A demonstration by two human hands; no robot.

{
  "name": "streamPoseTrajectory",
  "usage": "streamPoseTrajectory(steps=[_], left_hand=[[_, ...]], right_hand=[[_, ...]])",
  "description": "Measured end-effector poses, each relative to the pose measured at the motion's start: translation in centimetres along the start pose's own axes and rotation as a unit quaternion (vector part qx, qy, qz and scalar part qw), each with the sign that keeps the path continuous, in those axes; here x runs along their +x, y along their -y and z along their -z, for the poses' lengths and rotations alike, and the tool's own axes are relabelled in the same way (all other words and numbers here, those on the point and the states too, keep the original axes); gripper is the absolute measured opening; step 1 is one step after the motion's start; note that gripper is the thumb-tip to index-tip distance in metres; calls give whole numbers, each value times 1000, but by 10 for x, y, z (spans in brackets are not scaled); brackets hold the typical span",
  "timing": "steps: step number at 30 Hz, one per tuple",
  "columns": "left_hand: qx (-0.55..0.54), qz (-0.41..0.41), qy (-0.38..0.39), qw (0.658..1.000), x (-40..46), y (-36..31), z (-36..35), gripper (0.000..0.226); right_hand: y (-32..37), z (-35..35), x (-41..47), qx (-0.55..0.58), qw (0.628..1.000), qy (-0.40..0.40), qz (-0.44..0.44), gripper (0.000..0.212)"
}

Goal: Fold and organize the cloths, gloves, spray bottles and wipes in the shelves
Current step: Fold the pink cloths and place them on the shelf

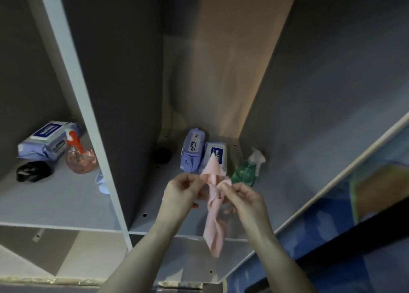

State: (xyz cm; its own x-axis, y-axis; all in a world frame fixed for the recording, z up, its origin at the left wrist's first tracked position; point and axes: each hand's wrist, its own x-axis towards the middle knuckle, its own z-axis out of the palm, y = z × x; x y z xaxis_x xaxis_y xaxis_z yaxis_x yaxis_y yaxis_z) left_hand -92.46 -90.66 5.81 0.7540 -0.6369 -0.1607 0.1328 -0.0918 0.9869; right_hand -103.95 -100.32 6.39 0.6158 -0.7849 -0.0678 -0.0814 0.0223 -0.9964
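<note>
Head view looks down into the shelves, where my left hand (183, 189) and right hand (244, 198) both pinch the top edge of a pink cloth (213, 206) in front of the right compartment. I hold it up in the air by two points, probably so the rest hangs free and I can find its corners before folding. It is soft, thin, pale pink, bunched and twisted, with one peak above my fingers and a long tail drooping past the shelf edge (190, 236). Behind it stand two purple wipes packs (193, 150) and a green spray bottle (247, 168). The left compartment holds another wipes pack (44, 141), a pink spray bottle (80, 157) and something black (33, 171), maybe gloves.
</note>
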Motion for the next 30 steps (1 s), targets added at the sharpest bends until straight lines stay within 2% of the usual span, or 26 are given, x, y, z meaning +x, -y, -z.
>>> streamPoseTrajectory(steps=[2, 4, 5, 7, 9, 11, 14, 16, 19, 23, 27, 30], left_hand=[[98, -150, -52, 982, -5, 0, 3, 24], [167, -270, -12, 948, -8, -1, 7, 34], [198, -290, 30, 936, -8, -2, 9, 37], [256, -281, 88, 921, -8, -3, 12, 43], [273, -281, 98, 915, -5, -2, 15, 44], [229, -257, 100, 934, -7, -4, 14, 38], [124, -158, 88, 976, -11, -12, 11, 23], [86, -126, 64, 986, -15, -16, 10, 18], [61, -115, 53, 990, -20, -21, 13, 18], [10, -98, 48, 994, -22, -27, 16, 18], [-15, -103, 72, 992, -26, -36, 16, 15], [-13, -120, 86, 989, -27, -35, 14, 21]], right_hand=[[6, 2, -2, -3, 1000, -9, 7, 16], [11, 1, -5, -5, 999, -20, 27, 17], [13, 0, -6, -2, 999, -27, 41, 18], [14, -1, -8, 7, 997, -41, 66, 19], [16, -2, -9, 11, 996, -43, 73, 18], [17, -2, -10, 9, 997, -38, 70, 16], [16, -3, -12, 39, 995, -48, 75, 8], [15, -4, -19, 34, 990, -52, 124, 22], [18, -7, -27, -19, 980, 2, 199, 28], [17, -4, -24, -87, 971, 76, 211, 25], [14, -7, -24, -111, 972, 71, 194, 36], [18, -12, -27, -45, 982, 53, 176, 24]])
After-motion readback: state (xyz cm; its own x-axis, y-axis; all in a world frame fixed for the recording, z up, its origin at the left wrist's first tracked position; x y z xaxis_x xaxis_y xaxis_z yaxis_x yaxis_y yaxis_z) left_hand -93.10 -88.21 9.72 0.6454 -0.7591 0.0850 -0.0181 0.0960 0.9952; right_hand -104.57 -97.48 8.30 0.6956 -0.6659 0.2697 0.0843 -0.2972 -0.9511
